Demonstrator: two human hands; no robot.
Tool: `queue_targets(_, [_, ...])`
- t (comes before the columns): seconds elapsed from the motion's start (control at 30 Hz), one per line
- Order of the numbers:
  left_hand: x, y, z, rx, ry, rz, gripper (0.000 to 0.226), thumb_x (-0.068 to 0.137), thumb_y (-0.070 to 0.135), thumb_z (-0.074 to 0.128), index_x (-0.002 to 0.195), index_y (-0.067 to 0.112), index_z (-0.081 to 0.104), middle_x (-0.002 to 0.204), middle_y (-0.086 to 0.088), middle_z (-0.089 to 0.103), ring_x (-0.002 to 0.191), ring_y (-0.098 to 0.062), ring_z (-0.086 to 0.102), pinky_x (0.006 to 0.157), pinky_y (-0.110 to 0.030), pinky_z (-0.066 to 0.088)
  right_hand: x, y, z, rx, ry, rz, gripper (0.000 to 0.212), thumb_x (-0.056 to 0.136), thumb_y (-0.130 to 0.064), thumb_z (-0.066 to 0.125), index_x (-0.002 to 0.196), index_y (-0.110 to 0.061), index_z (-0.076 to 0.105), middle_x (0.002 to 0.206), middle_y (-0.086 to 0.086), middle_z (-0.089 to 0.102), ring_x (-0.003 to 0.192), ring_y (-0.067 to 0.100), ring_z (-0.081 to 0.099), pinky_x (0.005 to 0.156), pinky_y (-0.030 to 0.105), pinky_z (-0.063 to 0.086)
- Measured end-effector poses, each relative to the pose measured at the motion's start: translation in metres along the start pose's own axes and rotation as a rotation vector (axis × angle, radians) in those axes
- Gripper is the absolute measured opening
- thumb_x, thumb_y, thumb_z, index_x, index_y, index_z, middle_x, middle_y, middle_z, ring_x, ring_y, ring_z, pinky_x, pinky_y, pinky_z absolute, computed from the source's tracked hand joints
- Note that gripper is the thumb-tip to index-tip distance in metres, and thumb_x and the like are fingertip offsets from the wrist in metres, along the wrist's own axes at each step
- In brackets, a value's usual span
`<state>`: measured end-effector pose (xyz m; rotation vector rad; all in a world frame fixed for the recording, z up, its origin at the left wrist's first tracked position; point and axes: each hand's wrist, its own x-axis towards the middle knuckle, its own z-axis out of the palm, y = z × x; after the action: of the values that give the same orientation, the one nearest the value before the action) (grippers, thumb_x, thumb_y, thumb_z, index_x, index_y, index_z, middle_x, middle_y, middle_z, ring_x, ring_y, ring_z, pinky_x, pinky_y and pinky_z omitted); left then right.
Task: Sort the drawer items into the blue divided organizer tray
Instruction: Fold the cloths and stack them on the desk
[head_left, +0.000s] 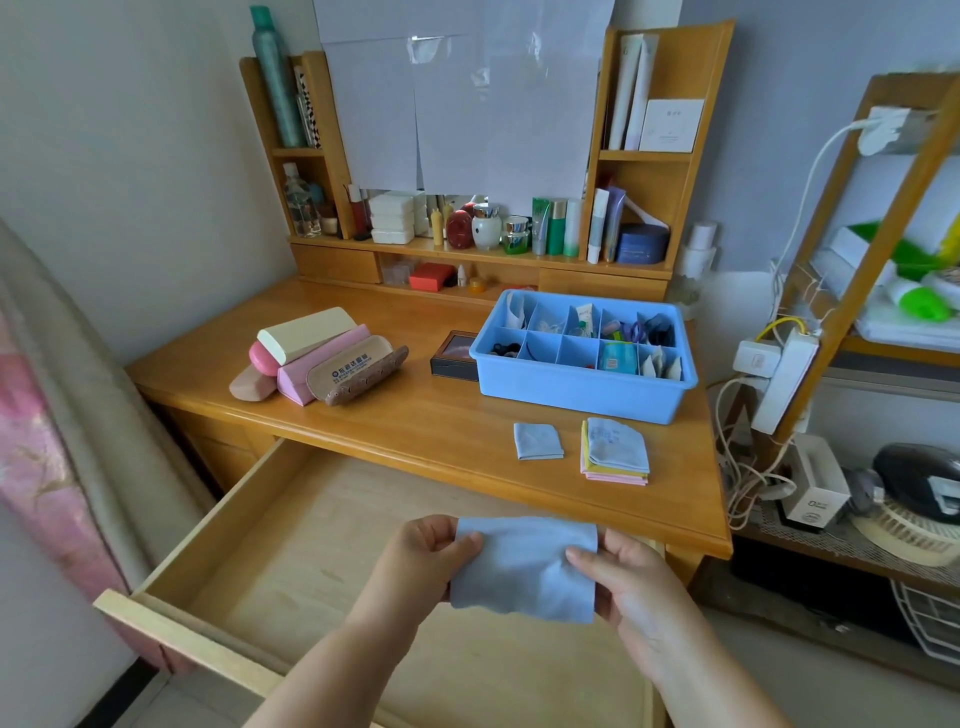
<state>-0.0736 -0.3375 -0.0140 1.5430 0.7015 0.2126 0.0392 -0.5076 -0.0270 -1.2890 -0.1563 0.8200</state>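
Both hands pinch one pale blue cloth (524, 569) by its side edges: left hand (423, 558) with thumb on the upper left corner, right hand (631, 577) with thumb laid on the right edge. Cloth hangs spread between them, slightly creased, above the open drawer (249, 525), near its right end.

Drawer is pulled well out from the wooden desk (441, 410); its pale lining shows bare where visible.

On the desktop, right of centre: blue divided organizer tray (582, 387), compartments partly filled (small tubes, dark hair ties, sachets, a teal packet; finer detail too small to tell). Just in front of the tray, two lots of cloth: a single folded blue cloth (538, 440), and to its right a folded stack (615, 452) with blue on top, yellow and pink layers beneath. The two lie near each other, not touching.

Left of the tray and touching its side, a small dark box (453, 356). Further left, a heap of glasses cases (317, 358), cream, pink and brown, leaning on one another.

Back shelf carries bottles and jars.
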Motion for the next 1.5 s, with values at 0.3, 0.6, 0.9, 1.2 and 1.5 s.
queue_targets(0.3, [-0.005,0.01,-0.005,-0.033,-0.099,0.023,0.018,0.097,0.011,0.051,0.103,0.007,0.068,0.092,-0.014,0.074,0.082,-0.025,0.071,0.063,-0.029,0.055,0.004,-0.012,0.001,-0.237,0.004,0.065,0.017,0.092,-0.005,0.057,0.102,-0.014,0.067,0.088,0.001,0.076,0.077,0.015,0.072,0.054,0.023,0.052])
queue_targets(0.6, [-0.018,0.026,-0.019,-0.073,-0.16,0.277,0.057,0.084,-0.019,0.027,0.06,0.015,0.066,0.067,-0.001,0.064,0.065,-0.012,0.064,0.055,-0.019,0.048,-0.009,-0.047,-0.007,-0.363,-0.192,-0.323,0.058,0.086,0.018,0.033,0.055,-0.021,0.062,0.059,-0.008,0.052,0.056,0.003,0.047,0.052,0.013,0.039])
queue_targets(0.9, [-0.021,0.039,-0.029,0.077,-0.185,0.37,0.058,0.082,-0.021,0.03,0.056,0.02,0.062,0.059,0.004,0.051,0.054,-0.004,0.047,0.057,-0.011,0.042,-0.015,-0.059,-0.007,-0.654,-0.198,-0.536,0.059,0.079,0.02,0.04,0.055,-0.029,0.063,0.07,-0.006,0.062,0.069,0.015,0.053,0.065,0.013,0.039])
queue_targets(1.2, [-0.031,0.054,-0.029,0.25,-0.128,0.392,0.023,0.075,0.031,0.059,0.062,0.015,0.068,0.066,-0.002,0.061,0.066,-0.024,0.053,0.065,-0.029,0.04,-0.018,-0.063,0.004,-0.561,-0.216,-0.483,0.031,0.082,-0.021,0.054,0.052,-0.017,0.06,0.058,-0.003,0.058,0.061,0.006,0.052,0.061,0.015,0.04])
queue_targets(1.5, [-0.005,0.037,-0.004,0.229,0.229,0.439,0.033,0.073,0.008,0.077,0.086,0.03,0.056,0.054,0.008,0.052,0.049,-0.005,0.043,0.048,-0.017,0.037,-0.007,-0.033,0.015,-0.715,0.165,-0.466,0.043,0.078,-0.018,0.075,0.109,-0.036,0.052,0.058,-0.003,0.052,0.054,0.011,0.049,0.052,0.022,0.039])
